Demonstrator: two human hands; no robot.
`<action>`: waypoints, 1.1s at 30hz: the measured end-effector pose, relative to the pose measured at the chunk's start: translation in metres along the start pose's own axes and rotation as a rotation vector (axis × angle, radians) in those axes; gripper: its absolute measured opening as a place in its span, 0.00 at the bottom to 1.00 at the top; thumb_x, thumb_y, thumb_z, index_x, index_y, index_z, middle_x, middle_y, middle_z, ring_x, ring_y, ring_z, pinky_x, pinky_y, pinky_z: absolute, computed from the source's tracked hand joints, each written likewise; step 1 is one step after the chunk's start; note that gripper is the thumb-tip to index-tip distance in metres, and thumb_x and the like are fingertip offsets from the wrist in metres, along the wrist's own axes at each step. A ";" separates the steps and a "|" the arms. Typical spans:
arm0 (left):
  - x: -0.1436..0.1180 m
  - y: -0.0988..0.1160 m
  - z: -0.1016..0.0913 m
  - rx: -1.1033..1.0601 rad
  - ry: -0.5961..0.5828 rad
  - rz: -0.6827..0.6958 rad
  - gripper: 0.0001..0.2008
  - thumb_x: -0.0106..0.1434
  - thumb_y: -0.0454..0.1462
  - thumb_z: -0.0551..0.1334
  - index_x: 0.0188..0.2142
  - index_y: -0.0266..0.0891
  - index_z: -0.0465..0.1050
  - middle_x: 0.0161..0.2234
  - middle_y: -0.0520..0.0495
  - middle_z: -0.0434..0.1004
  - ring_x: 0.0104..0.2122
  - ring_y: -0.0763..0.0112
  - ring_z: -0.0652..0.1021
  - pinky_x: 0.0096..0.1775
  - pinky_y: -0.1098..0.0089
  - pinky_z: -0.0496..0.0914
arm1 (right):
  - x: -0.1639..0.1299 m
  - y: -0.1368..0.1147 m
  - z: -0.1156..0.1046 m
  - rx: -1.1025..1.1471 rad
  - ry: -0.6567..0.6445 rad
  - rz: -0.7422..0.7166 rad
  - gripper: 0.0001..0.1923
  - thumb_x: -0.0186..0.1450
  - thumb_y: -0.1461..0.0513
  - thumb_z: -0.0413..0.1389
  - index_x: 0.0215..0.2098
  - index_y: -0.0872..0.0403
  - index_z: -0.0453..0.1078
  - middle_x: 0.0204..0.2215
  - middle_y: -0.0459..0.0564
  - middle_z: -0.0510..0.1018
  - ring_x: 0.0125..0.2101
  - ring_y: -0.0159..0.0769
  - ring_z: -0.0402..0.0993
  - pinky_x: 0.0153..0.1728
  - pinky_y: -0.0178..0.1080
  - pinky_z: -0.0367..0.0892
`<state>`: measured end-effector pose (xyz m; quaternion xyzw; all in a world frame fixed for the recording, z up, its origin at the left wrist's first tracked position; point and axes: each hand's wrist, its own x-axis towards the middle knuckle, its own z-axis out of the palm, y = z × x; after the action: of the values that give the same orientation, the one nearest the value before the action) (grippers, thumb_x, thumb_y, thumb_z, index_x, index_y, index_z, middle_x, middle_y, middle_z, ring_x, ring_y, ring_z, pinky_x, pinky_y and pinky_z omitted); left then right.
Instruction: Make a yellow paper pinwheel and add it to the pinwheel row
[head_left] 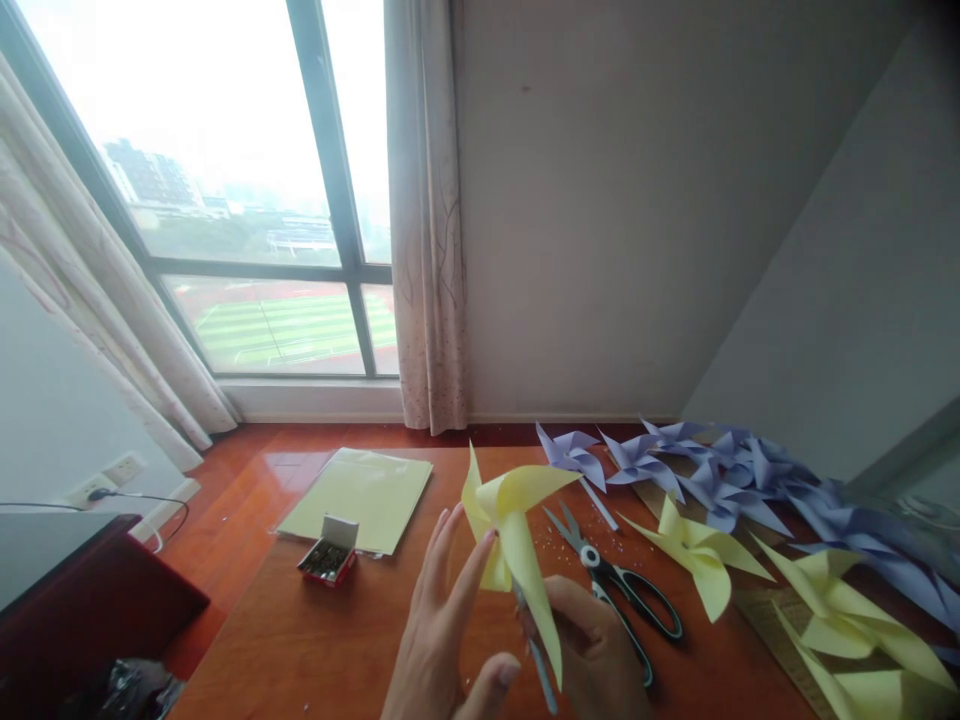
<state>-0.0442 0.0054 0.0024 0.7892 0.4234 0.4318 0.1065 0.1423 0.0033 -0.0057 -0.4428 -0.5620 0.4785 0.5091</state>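
Observation:
A yellow paper pinwheel [516,505] stands upright above the table, its grey stick [541,668] pointing down toward me. My right hand [592,645] is closed around that stick, partly hidden behind a drooping blade. Fingers spread, my left hand [450,620] is at the pinwheel's left side; its fingertips are at the blades and appear to touch them lightly. Just right of the pinwheel lie scissors [596,570] with black and white handles, their blades slightly apart. Another yellow pinwheel [694,555] lies beyond the scissors.
A small open box of metal pins [330,555] sits before a stack of yellow paper [356,495] at left. Several purple pinwheels [724,490] spread across the back right, with more yellow pinwheels [847,600] nearer. Tiny paper bits dot the brown table [292,640].

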 end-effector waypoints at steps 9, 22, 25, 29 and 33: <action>0.004 0.004 0.002 -0.032 0.026 0.024 0.44 0.64 0.64 0.47 0.72 0.46 0.48 0.74 0.36 0.38 0.72 0.41 0.46 0.66 0.44 0.54 | 0.003 0.007 -0.005 -0.191 0.032 -0.195 0.10 0.67 0.57 0.60 0.43 0.49 0.81 0.33 0.51 0.83 0.34 0.38 0.81 0.35 0.32 0.75; -0.001 0.000 0.000 0.005 0.008 -0.007 0.42 0.64 0.64 0.47 0.71 0.49 0.51 0.75 0.40 0.31 0.71 0.37 0.45 0.65 0.40 0.53 | 0.003 0.012 -0.002 0.003 -0.008 -0.003 0.16 0.64 0.49 0.62 0.40 0.51 0.83 0.31 0.52 0.81 0.32 0.40 0.77 0.32 0.35 0.73; -0.001 -0.002 0.001 0.010 0.021 -0.003 0.40 0.66 0.62 0.48 0.71 0.48 0.51 0.75 0.40 0.32 0.71 0.38 0.45 0.65 0.40 0.53 | 0.003 0.008 -0.002 0.022 -0.024 -0.017 0.15 0.63 0.50 0.63 0.41 0.50 0.83 0.33 0.53 0.82 0.34 0.41 0.79 0.35 0.36 0.73; -0.001 -0.003 0.003 0.017 0.050 0.022 0.39 0.67 0.60 0.48 0.71 0.46 0.52 0.74 0.38 0.34 0.71 0.37 0.47 0.64 0.39 0.54 | 0.002 0.000 0.004 0.071 0.022 -0.007 0.15 0.63 0.50 0.64 0.40 0.50 0.83 0.32 0.51 0.82 0.33 0.39 0.78 0.33 0.34 0.73; 0.000 0.001 0.001 0.020 0.049 0.027 0.38 0.68 0.60 0.48 0.71 0.46 0.52 0.74 0.38 0.33 0.71 0.37 0.47 0.64 0.39 0.54 | 0.000 -0.001 0.006 0.071 0.066 -0.022 0.15 0.62 0.50 0.65 0.38 0.51 0.83 0.30 0.51 0.81 0.30 0.37 0.77 0.31 0.33 0.72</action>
<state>-0.0428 0.0048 0.0019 0.7852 0.4196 0.4479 0.0824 0.1364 0.0032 -0.0052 -0.4338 -0.5322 0.4776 0.5481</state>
